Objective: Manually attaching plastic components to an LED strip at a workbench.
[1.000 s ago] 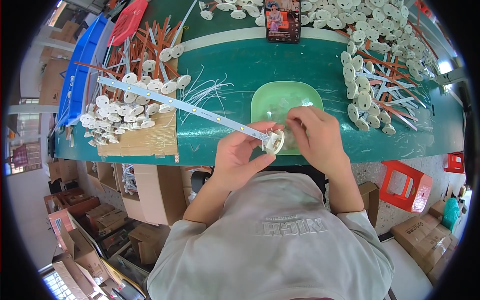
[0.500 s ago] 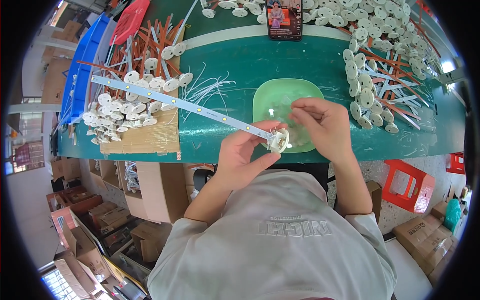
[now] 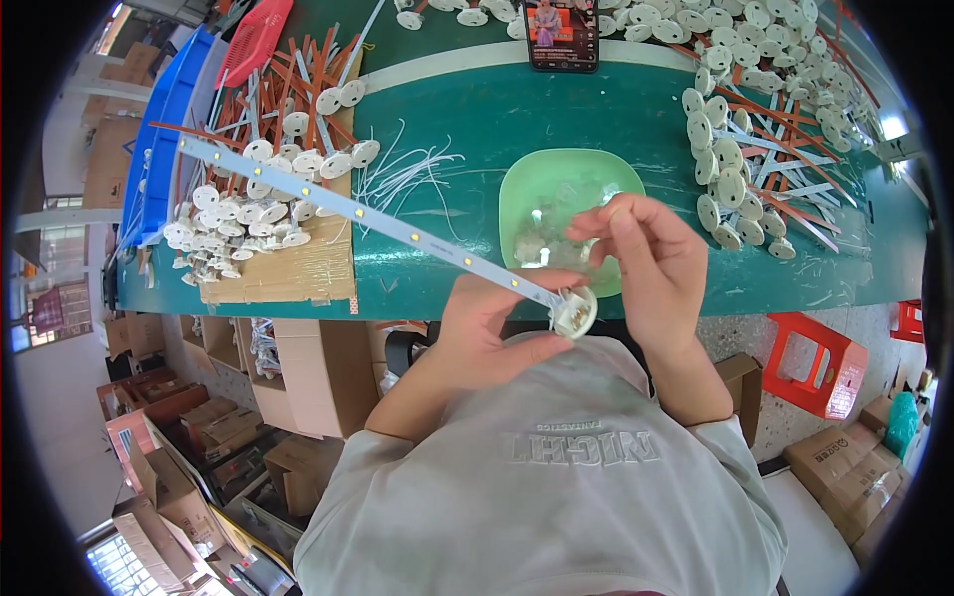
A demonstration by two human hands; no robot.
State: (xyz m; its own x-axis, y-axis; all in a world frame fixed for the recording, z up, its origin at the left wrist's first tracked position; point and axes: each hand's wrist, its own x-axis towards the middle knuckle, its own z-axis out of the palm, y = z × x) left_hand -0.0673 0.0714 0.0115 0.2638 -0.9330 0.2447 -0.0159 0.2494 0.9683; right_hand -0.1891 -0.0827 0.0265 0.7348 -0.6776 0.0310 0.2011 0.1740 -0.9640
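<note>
My left hand [image 3: 479, 336] is closed around the lower end of a long LED strip [image 3: 360, 213], near a white round cap [image 3: 582, 314] fixed to that end. From there the strip slants up to the far left, with yellow LEDs along its face. Inside the cap, its open side faces right and shows small parts. My right hand [image 3: 664, 273] is raised over the right side of a light green dish [image 3: 519, 189], thumb and forefinger pinched together. What the pinch holds, if anything, is too small to make out. Clear small pieces [image 3: 545, 238] lie in the dish.
Capped strips [image 3: 263, 214] are heaped on cardboard at left, beside a blue tray [image 3: 179, 109] and a red basket [image 3: 256, 40]. More capped strips [image 3: 730, 189] cover the right side. Loose white wires [image 3: 402, 179] lie mid-table. A phone [image 3: 562, 40] stands at the back.
My left hand has brought the strip's capped end nearer to me and slightly right. My right hand has shifted a little right, its fingers still pinched.
</note>
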